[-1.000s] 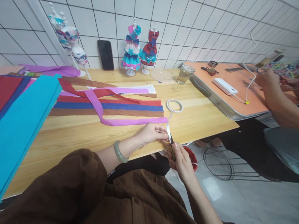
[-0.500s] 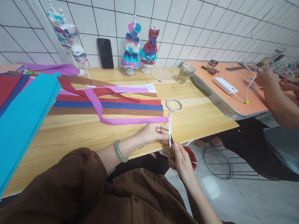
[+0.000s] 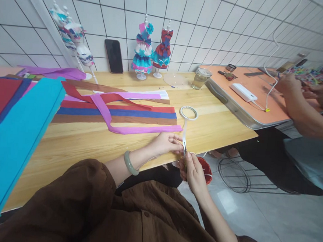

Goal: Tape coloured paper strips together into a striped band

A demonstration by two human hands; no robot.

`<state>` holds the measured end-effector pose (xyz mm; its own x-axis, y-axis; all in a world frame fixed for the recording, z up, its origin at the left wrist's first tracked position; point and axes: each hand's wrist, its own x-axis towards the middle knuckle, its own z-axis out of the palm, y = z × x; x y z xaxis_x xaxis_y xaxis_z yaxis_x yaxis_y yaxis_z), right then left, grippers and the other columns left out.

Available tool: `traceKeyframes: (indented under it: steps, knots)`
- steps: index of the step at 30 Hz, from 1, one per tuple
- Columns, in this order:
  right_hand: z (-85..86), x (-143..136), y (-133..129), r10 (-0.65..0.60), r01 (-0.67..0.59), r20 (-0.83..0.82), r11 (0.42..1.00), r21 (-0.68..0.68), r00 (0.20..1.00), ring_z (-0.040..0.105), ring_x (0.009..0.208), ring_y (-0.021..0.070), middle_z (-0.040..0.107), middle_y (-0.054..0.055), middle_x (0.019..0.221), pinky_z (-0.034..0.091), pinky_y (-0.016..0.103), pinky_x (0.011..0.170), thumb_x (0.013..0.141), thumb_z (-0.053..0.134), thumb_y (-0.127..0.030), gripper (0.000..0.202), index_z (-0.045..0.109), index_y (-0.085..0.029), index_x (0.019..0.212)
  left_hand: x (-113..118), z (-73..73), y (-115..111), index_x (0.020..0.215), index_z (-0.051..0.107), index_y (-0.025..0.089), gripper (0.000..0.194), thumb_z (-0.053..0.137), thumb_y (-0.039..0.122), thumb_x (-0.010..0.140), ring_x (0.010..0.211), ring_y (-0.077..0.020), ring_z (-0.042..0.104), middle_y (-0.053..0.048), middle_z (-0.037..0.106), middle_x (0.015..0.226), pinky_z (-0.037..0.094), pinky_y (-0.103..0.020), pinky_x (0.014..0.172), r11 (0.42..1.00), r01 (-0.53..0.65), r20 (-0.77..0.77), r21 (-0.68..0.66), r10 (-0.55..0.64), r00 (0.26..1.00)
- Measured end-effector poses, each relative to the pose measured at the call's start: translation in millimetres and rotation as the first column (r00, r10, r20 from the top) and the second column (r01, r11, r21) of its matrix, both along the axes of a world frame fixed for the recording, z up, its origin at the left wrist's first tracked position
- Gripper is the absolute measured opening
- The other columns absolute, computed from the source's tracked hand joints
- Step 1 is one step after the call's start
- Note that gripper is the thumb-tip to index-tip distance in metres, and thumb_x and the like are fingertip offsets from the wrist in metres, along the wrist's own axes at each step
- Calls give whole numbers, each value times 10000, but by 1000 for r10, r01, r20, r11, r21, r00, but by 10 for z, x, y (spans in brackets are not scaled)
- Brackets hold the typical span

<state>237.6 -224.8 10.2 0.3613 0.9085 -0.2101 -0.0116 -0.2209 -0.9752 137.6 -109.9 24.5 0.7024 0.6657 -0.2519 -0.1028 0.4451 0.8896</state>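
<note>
At the wooden table's front edge, my left hand [image 3: 167,142] pinches a narrow white strip [image 3: 185,130] between thumb and fingers. That strip runs up to a tape roll [image 3: 189,113] lying on the table. My right hand [image 3: 193,167] is closed round small scissors [image 3: 185,152], whose blades are at the strip beside my left fingertips. A purple strip [image 3: 147,129] ends just above my left hand. Behind it lie red, blue [image 3: 117,113] and brown strips side by side.
Turquoise sheets [image 3: 18,148] cover the table's left side. Along the wall stand a phone [image 3: 114,56], two dressed figures [image 3: 142,57] and a cup [image 3: 201,79]. A red bin [image 3: 204,170] is below the edge. Another person's hands work at the orange table [image 3: 247,81].
My right hand and the scissors have shifted slightly up and left along the white strip, and the blades look closer together. My left hand keeps its pinch.
</note>
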Motion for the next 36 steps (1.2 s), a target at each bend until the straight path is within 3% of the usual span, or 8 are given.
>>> traceKeyframes:
  steps: [5,13,36]
  knots:
    - [-35,-1,-9,-17,16,70,1000,9,997,325,404,78,395,-59,558,262,213,353,844,408,-571,356,382,-231,743,-6,15,-12,907,585,60,279,702,57,653,545,-96,617,-34,649,651,502,-254,601,1000,-3,-14,1,3,1000]
    - [-22,-18,-10,-18,18,-27,999,28,999,277,390,65,335,-77,544,203,194,343,840,426,-566,362,344,-233,721,-1,-11,-7,855,610,56,215,691,48,656,544,-89,609,-37,647,643,504,-251,603,1000,9,-3,5,-9,1000]
    - [-47,-12,11,-40,40,-55,999,-17,998,188,380,57,239,-96,518,131,195,338,827,445,-573,350,368,-239,759,26,-69,0,823,608,73,231,729,89,627,584,-96,625,-56,660,713,518,-256,610,1000,-10,-30,10,10,1000]
